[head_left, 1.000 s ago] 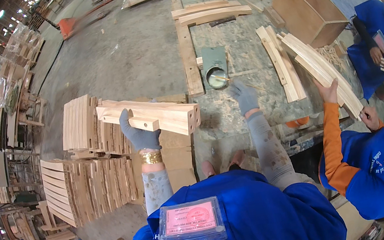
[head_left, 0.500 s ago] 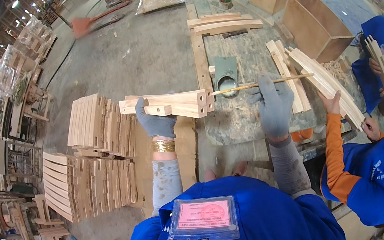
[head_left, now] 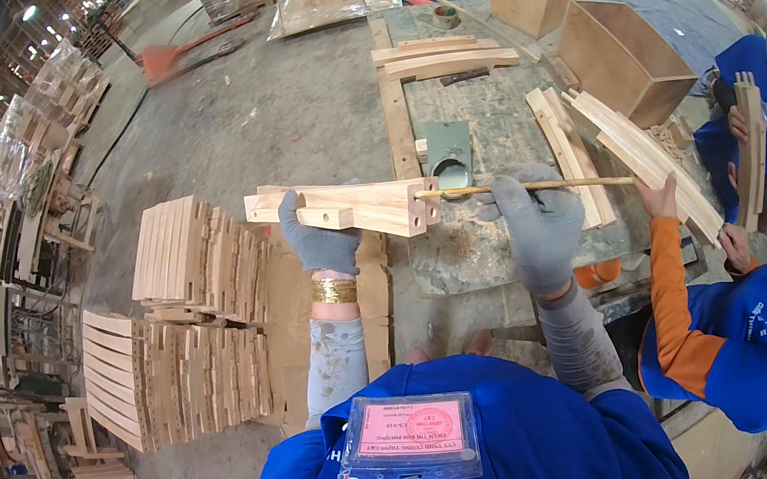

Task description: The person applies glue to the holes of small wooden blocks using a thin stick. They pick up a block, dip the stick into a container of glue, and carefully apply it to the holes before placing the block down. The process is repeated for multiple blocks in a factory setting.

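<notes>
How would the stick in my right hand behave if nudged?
The stick looks slender, so it's probably light; its nearly straight line suggests fair stiffness. Jutting past both sides of your right hand, it might swivel.

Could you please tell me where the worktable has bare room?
The worktable is bare between the green container and the paired wooden pieces, beyond the thin stick. Its right side is crowded with curved pieces and a co-worker's hand.

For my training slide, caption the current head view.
The gloved left hand grips wooden pieces while the gloved right hand holds a thin stick at their holed end.
</notes>
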A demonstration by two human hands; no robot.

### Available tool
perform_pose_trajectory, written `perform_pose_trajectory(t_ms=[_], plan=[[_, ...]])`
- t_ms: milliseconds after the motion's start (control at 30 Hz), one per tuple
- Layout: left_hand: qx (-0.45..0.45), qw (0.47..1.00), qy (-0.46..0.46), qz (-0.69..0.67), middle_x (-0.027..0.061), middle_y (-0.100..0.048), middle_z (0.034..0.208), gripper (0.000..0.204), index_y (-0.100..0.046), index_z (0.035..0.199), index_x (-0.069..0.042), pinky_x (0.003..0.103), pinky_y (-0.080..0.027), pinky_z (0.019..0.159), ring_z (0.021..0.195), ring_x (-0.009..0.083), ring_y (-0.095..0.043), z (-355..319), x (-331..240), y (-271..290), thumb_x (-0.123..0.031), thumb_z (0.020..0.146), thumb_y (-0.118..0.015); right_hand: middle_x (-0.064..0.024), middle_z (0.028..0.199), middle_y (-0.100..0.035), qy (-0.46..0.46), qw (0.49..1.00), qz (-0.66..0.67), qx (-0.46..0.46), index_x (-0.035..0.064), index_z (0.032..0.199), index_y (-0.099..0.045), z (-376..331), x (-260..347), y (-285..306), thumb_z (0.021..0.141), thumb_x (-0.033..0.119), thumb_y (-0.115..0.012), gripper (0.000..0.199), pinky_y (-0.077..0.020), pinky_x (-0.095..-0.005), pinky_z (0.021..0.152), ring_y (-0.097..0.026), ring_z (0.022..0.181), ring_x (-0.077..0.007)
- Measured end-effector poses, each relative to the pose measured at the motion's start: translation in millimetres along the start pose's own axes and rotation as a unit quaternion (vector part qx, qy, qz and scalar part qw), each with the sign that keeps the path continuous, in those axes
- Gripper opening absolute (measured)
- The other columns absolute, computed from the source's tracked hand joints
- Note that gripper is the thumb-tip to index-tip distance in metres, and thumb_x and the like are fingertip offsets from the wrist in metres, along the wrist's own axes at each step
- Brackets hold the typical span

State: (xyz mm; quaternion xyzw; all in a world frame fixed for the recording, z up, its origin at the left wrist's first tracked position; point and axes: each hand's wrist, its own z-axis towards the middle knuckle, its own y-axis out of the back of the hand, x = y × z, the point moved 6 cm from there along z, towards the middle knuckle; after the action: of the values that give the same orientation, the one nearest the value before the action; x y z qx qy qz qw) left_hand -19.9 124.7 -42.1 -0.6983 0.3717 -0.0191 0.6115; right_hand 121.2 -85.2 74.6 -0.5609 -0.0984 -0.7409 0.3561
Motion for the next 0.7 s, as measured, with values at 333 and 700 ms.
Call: perform_pose_trajectory(t_ms=[333, 700], plan=[[-0.008, 1.0, 0.006, -0.009, 0.0239, -0.046, 0.116, 0.061, -0.036, 0.121, -0.004, 0.055, -0.041, 0.089, 0.102, 0.0474, -0.049, 1, -1, 0, -0.042, 0.076, -0.055, -0.0074, 0.074, -0.064, 0.042, 0.998, -0.037, 0.023, -0.0049, 0.087, -0.061, -3, 7, -12, 0.079, -0.003, -0.059, 0.008, -0.0479, -0.019, 0.055, -0.058, 0.064, -0.0077], [0.007, 1.0, -0.009, -0.006, 0.0253, -0.044, 0.119, 0.065, -0.034, 0.123, -0.001, 0.055, -0.04, 0.09, 0.106, 0.0483, -0.047, 7, -6, 3, -0.044, 0.077, -0.053, -0.013, 0.07, -0.06, 0.017, 0.998, -0.018, -0.066, -0.0083, 0.087, -0.055, 0, 14, -5, 0.087, 0.004, -0.049, 0.013, -0.0502, -0.0224, 0.053, -0.06, 0.059, -0.0139]])
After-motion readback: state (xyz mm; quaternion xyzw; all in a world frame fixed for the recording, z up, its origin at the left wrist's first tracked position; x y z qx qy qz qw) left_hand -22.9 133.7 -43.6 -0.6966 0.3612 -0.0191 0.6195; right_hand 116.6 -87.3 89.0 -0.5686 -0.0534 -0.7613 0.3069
